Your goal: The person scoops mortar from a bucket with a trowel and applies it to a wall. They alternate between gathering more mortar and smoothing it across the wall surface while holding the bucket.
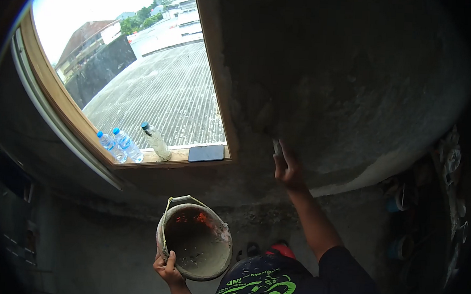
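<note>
My left hand (169,271) grips the rim of a bucket (161,233), thumb over the edge and fingers beneath. The bucket is tilted, with its mouth facing me, and grey wet mortar (203,256) lies inside. Its wire handle (182,199) stands up at the far side. My right hand (289,171) is raised against the dark plastered wall (345,94), right of the window. Its fingers are closed around something pale and narrow at the fingertips, too dim to name.
A wooden window frame (217,82) opens onto a corrugated roof (164,90). Its sill bears two clear water bottles (127,144), a cloudy bottle (156,142) and a phone (206,153). Below is a concrete floor (102,241); dim containers (398,201) stand at the right.
</note>
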`<state>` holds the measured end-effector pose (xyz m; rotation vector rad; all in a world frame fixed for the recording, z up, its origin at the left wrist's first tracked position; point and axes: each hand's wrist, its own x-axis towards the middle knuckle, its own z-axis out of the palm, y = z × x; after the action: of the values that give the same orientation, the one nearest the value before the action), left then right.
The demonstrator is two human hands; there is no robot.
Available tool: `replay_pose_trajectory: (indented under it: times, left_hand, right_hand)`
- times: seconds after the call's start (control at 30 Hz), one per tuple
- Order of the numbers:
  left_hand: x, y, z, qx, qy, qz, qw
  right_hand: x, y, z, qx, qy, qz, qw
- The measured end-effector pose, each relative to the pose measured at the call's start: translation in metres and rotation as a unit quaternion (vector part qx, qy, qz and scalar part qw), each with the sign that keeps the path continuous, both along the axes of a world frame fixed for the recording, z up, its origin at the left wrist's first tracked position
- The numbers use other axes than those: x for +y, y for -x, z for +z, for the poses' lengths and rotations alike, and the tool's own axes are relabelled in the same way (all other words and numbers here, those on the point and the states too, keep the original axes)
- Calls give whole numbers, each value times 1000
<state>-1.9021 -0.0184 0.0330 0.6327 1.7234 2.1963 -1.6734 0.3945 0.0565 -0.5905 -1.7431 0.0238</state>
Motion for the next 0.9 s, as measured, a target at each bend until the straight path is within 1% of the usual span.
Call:
replay_pose_trajectory:
  times: [0.03, 0.07, 0.13, 0.17, 0.23, 0.3, 0.33, 0.37, 0.43, 0.5, 0.53, 0.57, 0.6, 0.63, 0.67, 0.7, 0.73, 0.77, 0.8, 0.83, 0.87, 0.9]
  left_hand:
    - [1, -3, 3, 1, 2, -1, 1000]
    - [2, -7, 5, -6, 0, 16, 1000]
    - [4, -12, 10, -11, -6, 32, 999]
    - [3, -14, 12, -3, -2, 32, 999]
    - [1, -20, 11, 4, -1, 35, 999]
    - [0, -23, 10, -13, 10, 51, 999]
    - [0, -25, 12, -15, 5, 56, 998]
    - [1, -27, 17, -7, 3, 43, 999]
    - [8, -25, 21, 4, 4, 34, 999]
    - [14, -22, 19, 0, -22, 15, 1000]
    - [16, -20, 22, 10, -5, 3, 1000]
    - [18, -19, 24, 7, 2, 7, 1000]
    - [19, -16, 23, 8, 14, -7, 1000]
    - [20, -14, 21, 9, 25, -22, 999]
    - [22, -11, 17, 14, 24, -35, 999]
    - [27, -10, 15, 14, 30, -36, 999]
    - [31, -12, 16, 2, 11, -41, 999]
    - [35, -14, 21, -12, -7, -43, 999]
    - [39, -20, 35, -3, -2, -66, 998]
    - [41, -19, 43, 12, 17, -78, 997]
    - [42, -19, 52, 40, 26, -84, 995]
    - [39, -16, 47, 23, 22, -80, 996]
  right_hand:
    - [10, 4, 14, 0, -20, 0, 1000]
    - [16, 1, 12, 1, -18, -1, 1000]
    - [36, -3, -5, -53, 8, -6, 999]
    - [40, -8, -20, -51, 6, -7, 999]
    - [35, -34, -75, -132, 52, -24, 990]
    - [17, -61, -124, -156, 104, -18, 982]
    - [0, -78, -137, -214, 189, -29, 958]
    - [-18, -93, -148, -270, 273, -38, 922]
    - [-53, -113, -171, -277, 378, -73, 881]
    - [-85, -132, -206, -216, 418, -96, 877]
    - [-94, -145, -234, -219, 422, -92, 875]
    - [-99, -159, -266, -173, 382, -103, 902]
    - [-109, -167, -284, -127, 342, -114, 924]
    - [-122, -171, -267, -131, 350, -112, 921]
    - [-134, -173, -227, -54, 553, -65, 829]
    - [-141, -173, -195, 27, 723, -16, 690]
    - [-146, -173, -188, 85, 732, 21, 675]
    - [-149, -171, -173, 82, 739, 21, 668]
    - [-150, -169, -151, 84, 727, 64, 678]
    - [-151, -167, -131, 79, 719, 110, 682]
    - [-150, -165, -118, 41, 708, 140, 691]
    - [-151, -162, -107, 3, 699, 173, 694]
